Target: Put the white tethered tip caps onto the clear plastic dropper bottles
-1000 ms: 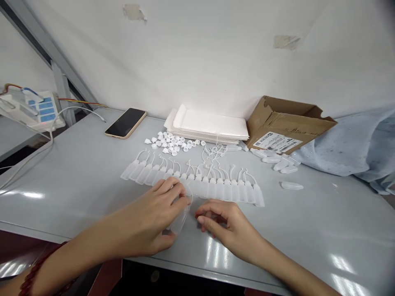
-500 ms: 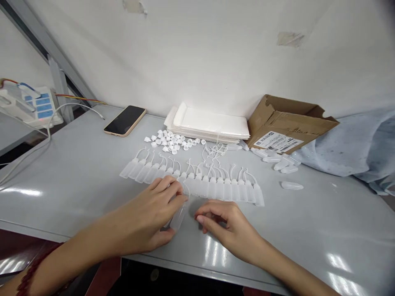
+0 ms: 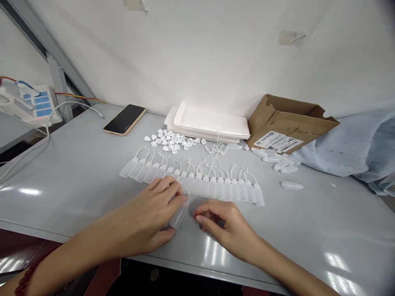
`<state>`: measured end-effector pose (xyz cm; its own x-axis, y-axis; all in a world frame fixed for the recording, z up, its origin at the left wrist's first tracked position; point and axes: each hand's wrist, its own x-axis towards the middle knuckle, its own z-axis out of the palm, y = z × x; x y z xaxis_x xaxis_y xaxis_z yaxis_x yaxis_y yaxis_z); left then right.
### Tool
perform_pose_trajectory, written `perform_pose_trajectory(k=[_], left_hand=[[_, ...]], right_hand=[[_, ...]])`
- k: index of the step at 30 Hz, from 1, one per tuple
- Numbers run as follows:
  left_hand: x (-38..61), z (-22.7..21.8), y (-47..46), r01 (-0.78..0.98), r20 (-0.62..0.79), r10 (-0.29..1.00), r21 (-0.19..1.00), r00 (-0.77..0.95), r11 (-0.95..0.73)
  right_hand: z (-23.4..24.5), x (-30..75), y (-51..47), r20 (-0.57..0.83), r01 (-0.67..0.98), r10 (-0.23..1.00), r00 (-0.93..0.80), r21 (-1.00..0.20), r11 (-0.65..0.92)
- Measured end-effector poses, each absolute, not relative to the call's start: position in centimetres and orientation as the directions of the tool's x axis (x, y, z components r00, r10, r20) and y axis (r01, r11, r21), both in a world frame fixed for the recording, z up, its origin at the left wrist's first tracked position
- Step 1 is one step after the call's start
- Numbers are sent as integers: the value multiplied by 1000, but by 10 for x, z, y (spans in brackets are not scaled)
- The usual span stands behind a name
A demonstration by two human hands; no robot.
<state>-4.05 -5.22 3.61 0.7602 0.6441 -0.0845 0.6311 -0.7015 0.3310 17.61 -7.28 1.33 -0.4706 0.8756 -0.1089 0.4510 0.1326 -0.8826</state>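
Observation:
My left hand (image 3: 160,213) is curved over a clear plastic tube (image 3: 177,218) with a white string, close to the table's front edge. Its thumb lies at the tube's near end and its fingers at the far end, partly hiding it. To the right, my right hand (image 3: 217,222) rests on the table, fingers curled in and thumb bent toward them; nothing shows in it. Just beyond both hands runs a slanting row of similar translucent tubes (image 3: 211,189), lying side by side with white strings at their far ends.
Behind the row lie several small white caps (image 3: 171,139), a stack of white envelopes (image 3: 212,123) and a tangle of white strings (image 3: 216,151). Loose tubes (image 3: 280,164) lie by an open cardboard box (image 3: 286,127). A phone (image 3: 125,120) and a power strip (image 3: 40,105) are at left.
Almost nothing differs. Both hands stay in place, with only a tiny shift of the fingers; the tube under my left hand has hardly moved.

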Motion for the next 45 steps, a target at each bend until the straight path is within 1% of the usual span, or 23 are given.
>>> perform_pose_trajectory(k=[5,9,13,16,18,20,22,24,25,28,31,33,37,41,45], left_hand=[[-41,38,-53,631,-63,650,329,757,-703],[-46,41,-52,627,-34,662,363,748,-689],[-48,45,-36,622,54,695,400,717,-673],[-43,48,-13,653,126,745,403,655,-642],[-37,48,7,682,157,773,386,615,-621],[-31,46,28,711,123,786,360,606,-604],[-25,41,48,742,98,798,317,595,-591],[-20,36,65,763,112,800,251,589,-596],[-17,34,72,758,117,794,242,597,-605],[-8,28,89,719,105,753,235,650,-654],[4,25,98,665,64,696,243,715,-706],[11,22,100,632,31,658,249,753,-734],[21,18,104,585,-31,597,245,802,-773],[22,13,107,590,-52,594,220,803,-777],[18,14,105,592,-30,601,222,798,-775]], right_hand=[[12,176,-73,-96,434,880,-465,-891,132],[11,175,-74,-84,431,880,-467,-891,144],[17,181,-71,-76,435,885,-459,-888,149],[25,194,-60,-29,441,913,-407,-882,168],[29,209,-49,32,460,950,-310,-870,179],[31,229,-35,102,509,983,-154,-845,167],[30,253,-21,205,575,979,-4,-800,170],[26,279,-8,281,665,955,91,-732,152],[25,292,-4,304,716,945,120,-686,129],[22,322,4,253,834,961,110,-550,49],[26,337,2,173,907,984,45,-419,32],[31,341,-2,101,941,994,31,-340,5],[37,356,-8,-66,972,993,101,-205,-113],[35,380,-13,-160,971,974,161,-150,-185],[30,388,-12,-251,972,956,155,-135,-193]])
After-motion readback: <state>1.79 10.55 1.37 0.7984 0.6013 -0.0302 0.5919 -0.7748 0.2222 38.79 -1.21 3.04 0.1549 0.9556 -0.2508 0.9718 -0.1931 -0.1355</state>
